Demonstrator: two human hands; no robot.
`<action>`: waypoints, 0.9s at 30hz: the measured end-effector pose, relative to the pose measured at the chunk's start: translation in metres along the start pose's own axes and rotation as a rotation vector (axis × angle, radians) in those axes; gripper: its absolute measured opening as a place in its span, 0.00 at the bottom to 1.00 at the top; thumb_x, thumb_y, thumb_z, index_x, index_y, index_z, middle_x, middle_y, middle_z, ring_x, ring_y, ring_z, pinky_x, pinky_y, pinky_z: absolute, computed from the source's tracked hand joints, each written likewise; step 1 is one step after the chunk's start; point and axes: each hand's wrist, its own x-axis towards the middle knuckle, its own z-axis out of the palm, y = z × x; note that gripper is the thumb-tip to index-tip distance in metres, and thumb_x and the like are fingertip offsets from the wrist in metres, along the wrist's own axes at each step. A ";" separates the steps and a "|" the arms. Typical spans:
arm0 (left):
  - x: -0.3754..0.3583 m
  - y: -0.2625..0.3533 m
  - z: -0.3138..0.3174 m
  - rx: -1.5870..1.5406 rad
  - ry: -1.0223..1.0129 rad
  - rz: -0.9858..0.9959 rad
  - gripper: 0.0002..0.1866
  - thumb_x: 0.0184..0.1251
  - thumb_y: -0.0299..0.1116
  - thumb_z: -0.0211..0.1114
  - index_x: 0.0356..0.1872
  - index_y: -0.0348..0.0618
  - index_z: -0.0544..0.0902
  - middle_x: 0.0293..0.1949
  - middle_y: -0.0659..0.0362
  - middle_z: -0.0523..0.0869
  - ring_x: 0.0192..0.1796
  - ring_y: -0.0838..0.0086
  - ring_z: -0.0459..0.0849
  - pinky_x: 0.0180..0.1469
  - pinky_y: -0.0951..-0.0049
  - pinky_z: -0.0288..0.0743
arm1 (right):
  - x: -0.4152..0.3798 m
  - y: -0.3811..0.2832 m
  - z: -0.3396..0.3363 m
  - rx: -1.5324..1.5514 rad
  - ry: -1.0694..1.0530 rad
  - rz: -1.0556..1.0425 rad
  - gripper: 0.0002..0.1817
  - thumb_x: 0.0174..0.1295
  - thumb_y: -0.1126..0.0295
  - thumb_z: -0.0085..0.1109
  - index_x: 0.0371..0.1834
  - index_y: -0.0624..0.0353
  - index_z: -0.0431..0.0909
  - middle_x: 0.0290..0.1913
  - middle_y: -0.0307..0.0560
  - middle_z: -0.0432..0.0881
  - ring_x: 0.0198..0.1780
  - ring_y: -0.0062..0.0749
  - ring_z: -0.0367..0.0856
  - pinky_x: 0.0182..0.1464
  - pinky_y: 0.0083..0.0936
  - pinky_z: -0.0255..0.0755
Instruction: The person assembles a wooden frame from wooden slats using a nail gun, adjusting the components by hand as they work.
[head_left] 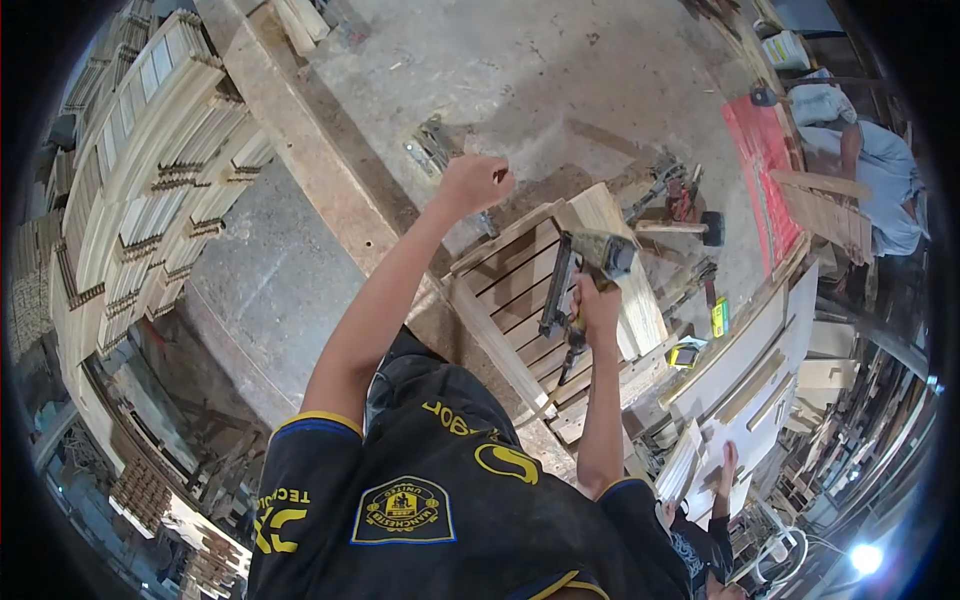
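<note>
My right hand [597, 308] grips a nail gun [603, 252] by its handle, over a slatted wooden panel [512, 268]. The gun's long dark magazine points across the slats. My left hand [476, 187] is closed in a fist above the far left corner of the panel. Whatever its fingers may hold is hidden. Just beyond that fist lies a metal tool [428, 147], partly covered by the hand. Pale boards [598, 212] rest along the panel's far right side.
A hammer [712, 228] and other tools lie to the right, near a yellow tape measure [685, 354] and a red sheet [762, 180]. Tall stacks of wooden slats [150, 170] stand left, beyond a long beam [310, 170]. Another person [715, 530] is at lower right.
</note>
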 end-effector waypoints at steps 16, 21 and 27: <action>0.006 -0.002 -0.008 0.058 -0.195 -0.028 0.13 0.54 0.41 0.56 0.20 0.44 0.79 0.19 0.51 0.80 0.25 0.54 0.81 0.31 0.57 0.75 | -0.102 0.055 0.085 -0.748 -0.356 -0.418 0.27 0.43 0.72 0.66 0.50 0.61 0.72 0.29 0.61 0.80 0.33 0.59 0.79 0.33 0.45 0.73; 0.005 -0.001 -0.005 0.053 -0.209 -0.038 0.12 0.54 0.40 0.55 0.19 0.44 0.79 0.19 0.50 0.81 0.25 0.53 0.81 0.30 0.57 0.75 | -0.107 0.055 0.080 -0.797 -0.338 -0.331 0.25 0.42 0.72 0.66 0.48 0.62 0.73 0.27 0.62 0.80 0.33 0.59 0.80 0.33 0.45 0.74; 0.005 0.002 -0.008 0.080 -0.193 -0.021 0.13 0.56 0.42 0.56 0.22 0.44 0.80 0.21 0.52 0.82 0.27 0.55 0.81 0.31 0.58 0.76 | -0.139 0.078 0.044 -0.822 -0.272 -0.253 0.26 0.43 0.70 0.67 0.48 0.64 0.74 0.27 0.62 0.80 0.33 0.59 0.80 0.34 0.45 0.74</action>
